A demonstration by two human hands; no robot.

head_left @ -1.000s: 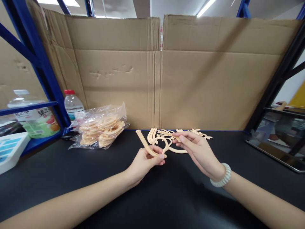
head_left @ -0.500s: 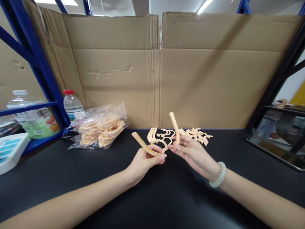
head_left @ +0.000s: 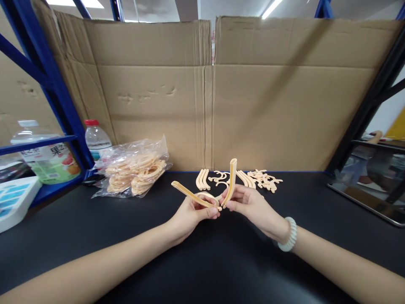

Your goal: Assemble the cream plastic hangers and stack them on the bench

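My left hand [head_left: 194, 213] is closed on a beige plastic hanger arm [head_left: 190, 195], a long, slightly curved, channelled strip that slants up to the left. A curved hook-like piece [head_left: 209, 195] arcs behind that arm and seems to be in the same hand, partly hidden by the fingers. In my right hand [head_left: 245, 200] a second hanger arm [head_left: 232, 179] is pinched, its free end pointing up. The lower ends of the two arms are very close together; whether they touch I cannot tell.
Several loose hanger arms [head_left: 201, 179], hooks [head_left: 221, 175] and small beige pieces [head_left: 267, 180] lie at the back of the black table [head_left: 133, 219]. At left are a clear bag of parts [head_left: 136, 171], bottles [head_left: 96, 137] and a white tray [head_left: 19, 198]. Cardboard [head_left: 152, 97] stands behind.
My right hand has moved left and slightly down, turning its hanger arm to lean right and bringing its lower end near the left one. The left arm and hook have tilted flatter.
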